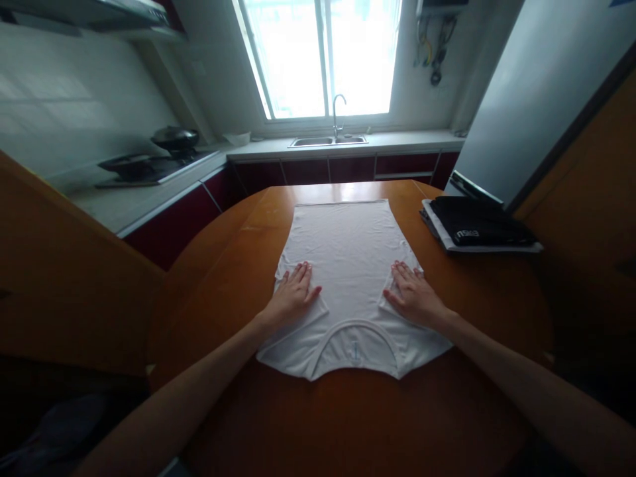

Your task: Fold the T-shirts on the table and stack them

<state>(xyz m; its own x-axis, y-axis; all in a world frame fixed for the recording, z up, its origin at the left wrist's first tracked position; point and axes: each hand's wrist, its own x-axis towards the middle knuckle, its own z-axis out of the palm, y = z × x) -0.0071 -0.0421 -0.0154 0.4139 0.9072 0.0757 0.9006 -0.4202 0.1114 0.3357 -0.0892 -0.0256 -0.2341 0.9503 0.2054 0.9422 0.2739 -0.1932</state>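
Note:
A white T-shirt (350,258) lies spread on the wooden table, its neckline toward me and its hem toward the window. Both sleeves are folded inward over the body. My left hand (294,293) rests flat on the shirt's left side, at the folded sleeve, with the fingers stretched out and the thumb apart. On the right side, my right hand (413,293) lies flat on the other folded sleeve, fingers also extended. Neither hand grasps the cloth.
A stack of folded clothes (481,222), black on top, lies at the table's (218,285) right. Beyond the table stand a counter with a sink (328,141), a stove with a pan (175,138) at left, and a fridge (527,86) at right.

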